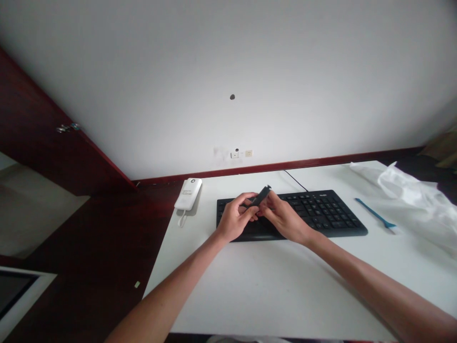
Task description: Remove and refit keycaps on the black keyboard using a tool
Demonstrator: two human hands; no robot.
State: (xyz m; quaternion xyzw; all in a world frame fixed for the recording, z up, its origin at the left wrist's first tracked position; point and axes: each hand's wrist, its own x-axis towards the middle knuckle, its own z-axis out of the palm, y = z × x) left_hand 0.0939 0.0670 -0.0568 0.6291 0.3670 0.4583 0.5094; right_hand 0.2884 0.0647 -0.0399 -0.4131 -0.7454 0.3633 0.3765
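Observation:
Over the black keyboard [317, 209], a narrow black plastic piece [262, 196] is held at a slant, its far end showing a small notch or tab. I cannot make out exactly what kind of part it is. My left hand [238, 214] grips its lower left side, with the thumb across it and the fingers curled behind. My right hand [283, 216] is closed at its right side, fingertips pinched against it. Both hands hide the keyboard's left and middle keys. To the right on the white table [257, 286] lies a blue brush [375, 213] with pale bristles.
A white handset-like device [188, 194] with a wrist strap lies at the table's left edge. Crumpled white plastic sheeting [410, 190] covers the right side. The keyboard's cable [296, 180] runs off the back edge. Beyond stand a wall with sockets [249, 153] and a dark red door [46, 119].

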